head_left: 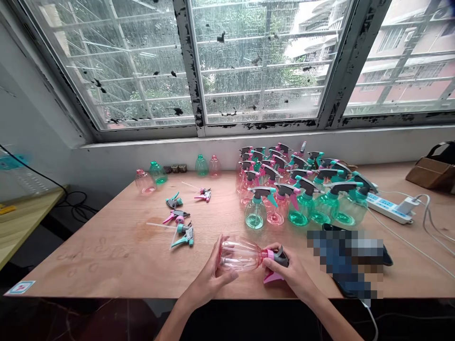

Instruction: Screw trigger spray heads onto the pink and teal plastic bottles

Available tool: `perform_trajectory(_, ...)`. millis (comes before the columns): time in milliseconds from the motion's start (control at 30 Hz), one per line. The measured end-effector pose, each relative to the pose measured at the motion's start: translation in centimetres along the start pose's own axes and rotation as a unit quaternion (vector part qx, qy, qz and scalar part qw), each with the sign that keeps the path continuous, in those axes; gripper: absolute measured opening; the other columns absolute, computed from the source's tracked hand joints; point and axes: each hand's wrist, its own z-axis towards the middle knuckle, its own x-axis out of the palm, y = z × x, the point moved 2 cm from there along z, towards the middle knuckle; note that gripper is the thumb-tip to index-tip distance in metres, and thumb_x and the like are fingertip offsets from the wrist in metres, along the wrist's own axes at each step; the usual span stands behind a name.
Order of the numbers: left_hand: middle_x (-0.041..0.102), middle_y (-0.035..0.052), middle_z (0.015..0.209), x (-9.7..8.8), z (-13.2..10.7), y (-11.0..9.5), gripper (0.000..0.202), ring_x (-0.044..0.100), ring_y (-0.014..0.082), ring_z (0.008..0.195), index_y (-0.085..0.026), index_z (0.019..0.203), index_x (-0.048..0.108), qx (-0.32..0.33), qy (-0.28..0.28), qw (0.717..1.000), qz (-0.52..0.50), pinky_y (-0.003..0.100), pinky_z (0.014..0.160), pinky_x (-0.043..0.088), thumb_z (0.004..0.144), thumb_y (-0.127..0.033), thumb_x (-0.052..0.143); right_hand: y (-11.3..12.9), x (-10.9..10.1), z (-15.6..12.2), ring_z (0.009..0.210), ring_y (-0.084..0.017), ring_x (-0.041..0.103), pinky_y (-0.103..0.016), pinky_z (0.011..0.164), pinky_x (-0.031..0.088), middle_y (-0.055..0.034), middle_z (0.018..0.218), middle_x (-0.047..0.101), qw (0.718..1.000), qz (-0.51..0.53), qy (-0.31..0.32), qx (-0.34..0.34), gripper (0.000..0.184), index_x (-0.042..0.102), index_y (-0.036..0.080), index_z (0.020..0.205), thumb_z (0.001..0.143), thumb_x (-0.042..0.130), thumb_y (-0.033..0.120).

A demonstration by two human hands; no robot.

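Note:
A clear pink spray bottle (241, 255) lies on its side near the front edge of the wooden table (106, 255). My left hand (213, 274) is wrapped round the bottle's base end. My right hand (287, 272) is closed on the pink and grey trigger head (277, 259) at the bottle's neck. Both hands hold the bottle just above the table.
Many assembled pink and green spray bottles (298, 189) stand at the back right. Loose trigger heads (183, 234) lie left of centre. Several headless bottles (145, 182) stand near the wall. A power strip (389, 208) with cables and a blurred dark object (351, 260) lie to the right.

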Motion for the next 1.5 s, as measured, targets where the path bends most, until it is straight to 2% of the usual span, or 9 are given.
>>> perform_trajectory(167,0.013,0.0059,0.168,0.0,-0.1,-0.2,0.097,0.017,0.0307,0.153,-0.039,0.157,0.0,0.006,-0.01,1.0,0.025,0.05,0.124,0.01,0.09,-0.031,0.069,0.1,0.0,0.0,0.059,-0.019,0.066,-0.033,0.06,0.055,0.0001,0.068,0.07,1.0,-0.003,0.005,0.002,0.034,0.067,0.019,0.089,0.078,0.079,0.049)
perform_trajectory(467,0.01,0.0089,0.169,0.0,0.0,0.0,0.105,0.02,0.0315,0.152,-0.031,0.158,-0.003,-0.012,-0.004,1.0,0.0,0.048,0.124,0.017,0.086,-0.034,0.073,0.3,-0.1,-0.1,0.061,-0.019,0.066,-0.033,0.061,0.054,0.0007,0.068,0.069,0.999,-0.031,0.012,-0.004,0.03,0.066,0.019,0.091,0.08,0.078,0.044)
perform_trajectory(600,0.012,0.0069,0.169,0.0,0.0,-0.2,0.101,0.03,0.0299,0.148,-0.039,0.157,-0.001,0.011,-0.007,1.0,0.024,0.049,0.124,0.017,0.088,-0.028,0.072,0.0,-0.1,0.0,0.061,-0.02,0.067,-0.034,0.061,0.054,0.0006,0.069,0.07,1.0,-0.027,-0.004,-0.004,0.031,0.064,0.019,0.093,0.082,0.077,0.045)
perform_trajectory(733,0.009,0.006,0.169,0.1,0.0,-0.1,0.102,0.02,0.0286,0.152,-0.04,0.156,-0.004,0.017,-0.005,1.0,0.022,0.049,0.125,0.01,0.088,-0.028,0.072,-0.2,-0.1,-0.1,0.06,-0.02,0.067,-0.034,0.061,0.055,0.0006,0.069,0.069,1.0,-0.019,-0.004,0.008,0.032,0.063,0.019,0.093,0.082,0.076,0.046)
perform_trajectory(833,0.006,0.0066,0.17,0.1,0.2,0.1,0.107,0.017,0.0304,0.153,-0.036,0.157,-0.004,-0.002,-0.005,1.0,0.007,0.05,0.125,0.012,0.085,-0.031,0.075,-0.2,-0.2,-0.3,0.062,-0.02,0.067,-0.035,0.063,0.055,0.0,0.07,0.069,1.0,-0.028,-0.006,0.009,0.031,0.064,0.018,0.093,0.083,0.076,0.045)
perform_trajectory(933,0.008,0.0072,0.169,0.1,0.2,0.2,0.1,0.021,0.0321,0.151,-0.034,0.158,0.002,-0.007,-0.005,1.0,-0.001,0.051,0.124,0.017,0.087,-0.034,0.073,-0.5,-0.2,-0.4,0.063,-0.02,0.067,-0.035,0.064,0.055,-0.0003,0.071,0.07,1.0,-0.021,-0.004,0.013,0.032,0.064,0.018,0.095,0.082,0.076,0.044)
perform_trajectory(1133,0.022,0.008,0.165,0.2,0.1,-0.3,0.094,0.047,0.0297,0.137,-0.041,0.157,0.0,-0.002,-0.001,1.0,0.012,0.05,0.117,0.032,0.092,-0.029,0.067,-0.9,-0.3,-0.2,0.061,-0.019,0.067,-0.033,0.062,0.054,-0.0001,0.07,0.071,1.0,0.001,-0.005,0.018,0.033,0.064,0.018,0.096,0.08,0.079,0.044)
perform_trajectory(1300,0.024,0.0095,0.164,0.3,0.0,-0.4,0.105,0.04,0.0314,0.141,-0.035,0.158,-0.002,-0.004,-0.01,1.0,0.001,0.05,0.121,0.026,0.085,-0.03,0.075,-0.7,-0.4,-0.3,0.06,-0.018,0.068,-0.031,0.061,0.055,0.0009,0.069,0.07,1.0,0.022,0.0,0.019,0.031,0.064,0.019,0.095,0.081,0.079,0.043)
perform_trajectory(1500,0.025,0.0089,0.164,0.3,-0.1,-0.4,0.1,0.036,0.0321,0.144,-0.034,0.158,0.004,-0.012,-0.001,1.0,0.013,0.052,0.122,0.023,0.086,-0.032,0.074,-0.6,-0.5,-0.2,0.058,-0.018,0.068,-0.03,0.059,0.056,0.0009,0.07,0.071,0.999,0.037,0.002,0.014,0.03,0.064,0.019,0.094,0.08,0.079,0.042)
